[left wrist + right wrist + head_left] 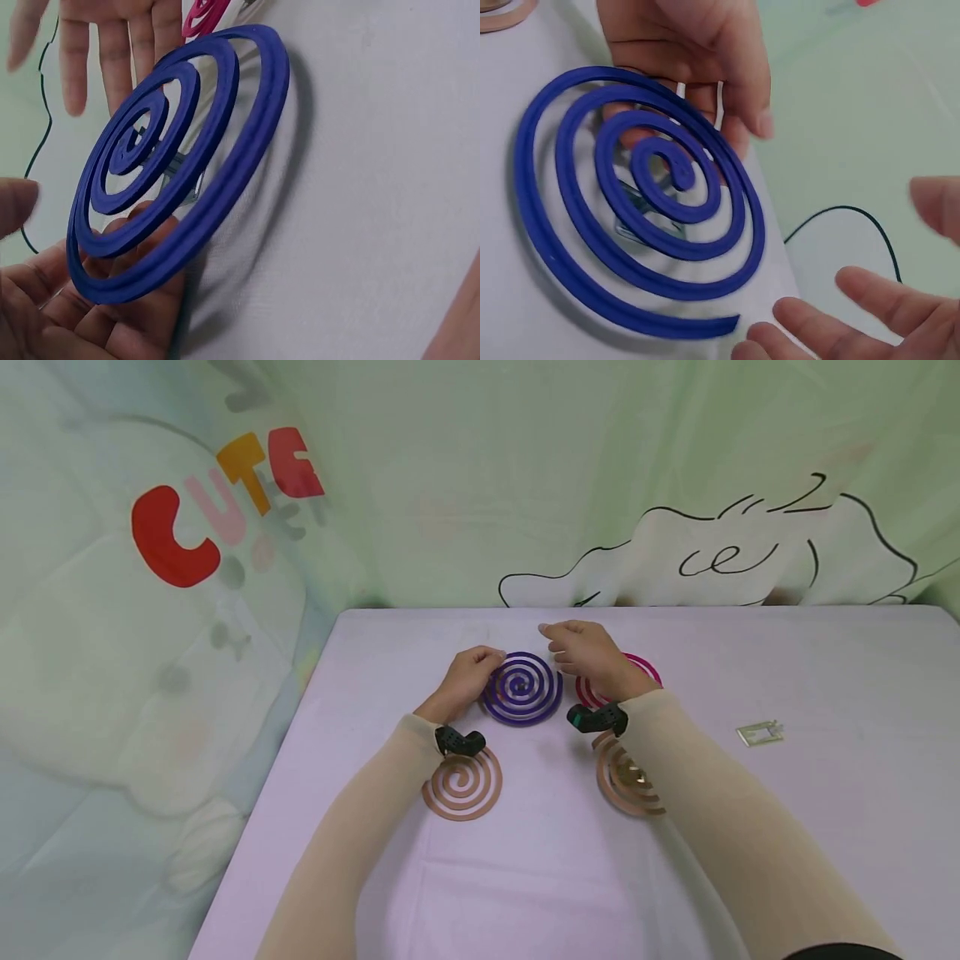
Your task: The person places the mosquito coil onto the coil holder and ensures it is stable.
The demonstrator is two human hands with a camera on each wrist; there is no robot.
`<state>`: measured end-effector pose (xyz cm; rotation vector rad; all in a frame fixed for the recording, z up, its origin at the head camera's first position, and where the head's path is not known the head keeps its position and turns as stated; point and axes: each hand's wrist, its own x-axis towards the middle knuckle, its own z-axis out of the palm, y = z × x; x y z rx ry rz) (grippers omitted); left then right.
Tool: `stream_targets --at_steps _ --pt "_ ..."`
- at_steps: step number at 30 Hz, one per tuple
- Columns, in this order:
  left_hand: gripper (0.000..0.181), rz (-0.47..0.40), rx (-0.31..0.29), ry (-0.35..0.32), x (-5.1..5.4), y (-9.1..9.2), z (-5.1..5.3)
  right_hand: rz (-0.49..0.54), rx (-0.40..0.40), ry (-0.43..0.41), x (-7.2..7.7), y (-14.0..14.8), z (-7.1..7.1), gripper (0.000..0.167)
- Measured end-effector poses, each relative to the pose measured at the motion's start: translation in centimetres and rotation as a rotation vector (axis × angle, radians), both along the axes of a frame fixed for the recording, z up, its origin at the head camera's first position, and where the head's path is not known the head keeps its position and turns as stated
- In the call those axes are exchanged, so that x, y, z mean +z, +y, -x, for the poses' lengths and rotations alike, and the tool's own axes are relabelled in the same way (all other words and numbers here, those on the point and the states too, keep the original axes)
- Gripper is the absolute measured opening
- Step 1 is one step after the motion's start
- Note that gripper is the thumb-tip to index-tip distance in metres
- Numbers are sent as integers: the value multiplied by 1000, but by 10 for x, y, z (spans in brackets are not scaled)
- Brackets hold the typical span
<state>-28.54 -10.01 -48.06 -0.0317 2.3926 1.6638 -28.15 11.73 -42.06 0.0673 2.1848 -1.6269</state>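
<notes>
A blue mosquito coil (520, 686) lies raised and level-looking on the table's far part, its centre over a small metal stand (630, 231) glimpsed through the rings. At the coil's left edge is my left hand (467, 675); its fingers lie behind the outer ring, while the thumb stands apart in the right wrist view. My right hand (591, 652) is off the coil on the right, fingers extended and holding nothing. Partly under the right wrist is a pink mosquito coil (648, 668).
Nearer me lie a brown mosquito coil (461, 781) on the left and another brown coil (609, 787) on the right, with a shiny metal piece (634, 775) at its middle, partly behind my sleeve. A flat metal stand (761, 733) lies far right on the white tablecloth (525, 893).
</notes>
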Motion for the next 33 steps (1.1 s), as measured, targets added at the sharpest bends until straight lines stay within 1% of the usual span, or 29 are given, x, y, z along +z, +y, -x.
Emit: stream_targets --at_steps 2,4,7,10,14,20,24,26,29,33 --pt "43 -19 5 -35 1 -2 1 40 14 -5 3 3 1 74" --pt "55 -66 1 -82 2 -5 2 78 29 -1 5 7 2 76" --pt "67 -178 9 -138 6 -8 4 159 24 6 8 13 3 77" --pt "72 -285 26 -164 9 -11 5 225 26 25 8 21 3 79" --pt "73 -359 44 -160 13 -16 7 265 45 53 8 36 3 85" --pt "75 -437 68 -121 20 -29 7 269 38 100 11 63 1 87" --pt "77 -463 63 -102 24 -37 6 288 39 111 13 80 -2 87" --pt "78 -474 60 -97 25 -41 6 315 37 109 13 88 -4 87" --pt "79 -480 55 -90 27 -46 4 347 24 115 13 98 -6 87" --pt "82 -478 34 -79 28 -51 3 361 15 117 13 111 -8 85"
